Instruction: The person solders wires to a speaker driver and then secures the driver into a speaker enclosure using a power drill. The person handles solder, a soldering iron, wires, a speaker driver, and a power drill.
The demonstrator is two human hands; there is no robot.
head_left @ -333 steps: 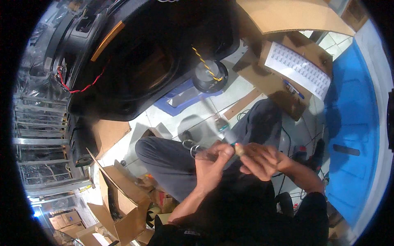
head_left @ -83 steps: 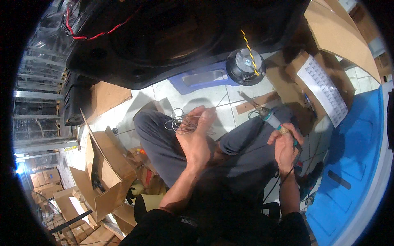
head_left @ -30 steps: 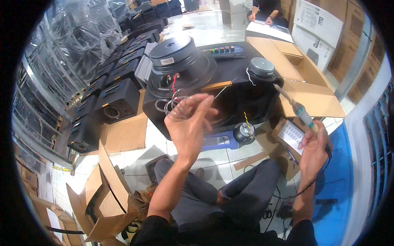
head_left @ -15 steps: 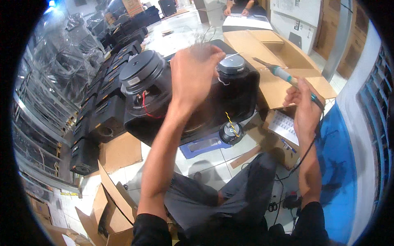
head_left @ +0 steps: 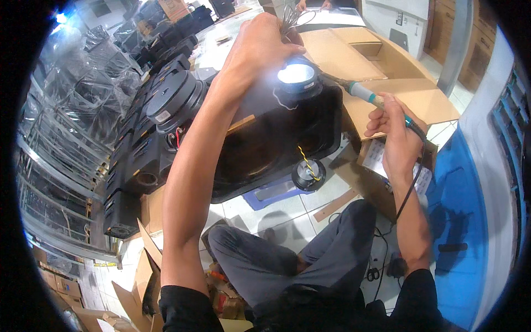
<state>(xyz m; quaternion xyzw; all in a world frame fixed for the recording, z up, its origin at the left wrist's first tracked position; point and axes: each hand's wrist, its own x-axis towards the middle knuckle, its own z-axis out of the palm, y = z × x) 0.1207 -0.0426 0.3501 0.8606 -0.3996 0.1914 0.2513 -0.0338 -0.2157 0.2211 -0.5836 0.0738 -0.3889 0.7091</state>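
My left hand is raised over the far side of a black speaker cabinet, its fingers closed on a loose coil of thin silvery wire, which looks like solder wire. My right hand grips a soldering iron with a grey and teal handle. The iron's tip points left, close to the far right side of a smaller speaker driver with a shiny magnet; whether they touch is unclear. A larger woofer with a red wire lies magnet-up at the left, partly behind my left forearm.
A tweeter with yellow and black wires rests near a blue-purple tray. An open cardboard box stands right. Rows of black speaker cabinets line the left. The iron's cord runs along my right forearm. Another person's hands show far off.
My left hand has moved up and away with the coil of wire. The soldering iron has shifted left and slightly down, its tip now beside the smaller driver. My view has also shifted.
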